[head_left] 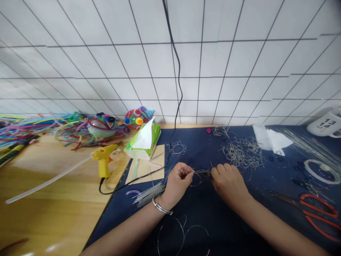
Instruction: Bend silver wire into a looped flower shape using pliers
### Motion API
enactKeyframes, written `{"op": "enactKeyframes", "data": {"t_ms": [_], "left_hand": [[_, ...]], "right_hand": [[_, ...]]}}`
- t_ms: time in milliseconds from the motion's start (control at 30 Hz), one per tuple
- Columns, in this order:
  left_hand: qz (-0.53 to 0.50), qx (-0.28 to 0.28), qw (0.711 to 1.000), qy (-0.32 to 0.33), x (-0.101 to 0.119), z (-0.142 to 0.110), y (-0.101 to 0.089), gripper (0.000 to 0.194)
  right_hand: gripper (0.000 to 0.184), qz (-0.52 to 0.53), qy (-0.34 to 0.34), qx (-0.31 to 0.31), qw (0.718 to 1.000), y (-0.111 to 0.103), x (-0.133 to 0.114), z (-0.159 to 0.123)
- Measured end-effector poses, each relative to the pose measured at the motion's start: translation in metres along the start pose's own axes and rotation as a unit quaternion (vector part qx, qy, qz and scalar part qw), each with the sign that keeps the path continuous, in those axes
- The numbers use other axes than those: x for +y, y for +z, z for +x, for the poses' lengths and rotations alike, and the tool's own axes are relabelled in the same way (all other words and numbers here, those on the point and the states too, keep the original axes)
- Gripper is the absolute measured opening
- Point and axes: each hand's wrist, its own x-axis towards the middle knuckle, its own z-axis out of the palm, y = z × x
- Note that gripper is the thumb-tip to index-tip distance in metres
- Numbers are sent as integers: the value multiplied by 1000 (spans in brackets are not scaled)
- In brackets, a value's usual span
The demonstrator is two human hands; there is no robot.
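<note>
My left hand (178,182), with a silver bangle (161,208) on the wrist, is closed in a pinch on a thin silver wire piece (197,177) over the dark blue cloth (213,220). My right hand (229,180) is closed round a small plier-like tool (205,174) whose tip meets the wire between the two hands. A bundle of straight wires (149,193) lies just left of my left wrist. Bent wire loops (183,231) lie on the cloth between my forearms.
A heap of tangled wire shapes (243,153) lies beyond my right hand. Orange-handled scissors (314,209) lie at right. A yellow glue gun (103,160), a tissue pack (144,140), pipe cleaners (32,126) and coloured craft figures (137,119) sit on the wooden table at left. A white mug (329,124) stands far right.
</note>
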Motion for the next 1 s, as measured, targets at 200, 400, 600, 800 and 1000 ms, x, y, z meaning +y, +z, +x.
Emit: {"op": "enactKeyframes", "data": {"t_ms": [200, 400, 600, 800, 1000], "left_hand": [[23, 9, 1000, 3, 1, -1, 1, 12], [17, 7, 1000, -2, 2, -2, 3, 12], [-5, -22, 1000, -14, 1, 1, 1, 12], [-30, -78, 996, -32, -2, 4, -2, 11], [-31, -95, 994, -48, -2, 7, -3, 13]], "right_hand": [[10, 10, 0, -8, 1000, 2, 1, -1], [10, 22, 4, -20, 1000, 6, 2, -2], [10, 51, 6, -65, 997, 4, 7, 2], [11, 72, -7, -105, 992, -5, 11, 5], [11, 65, -8, -105, 992, -4, 9, 5]]}}
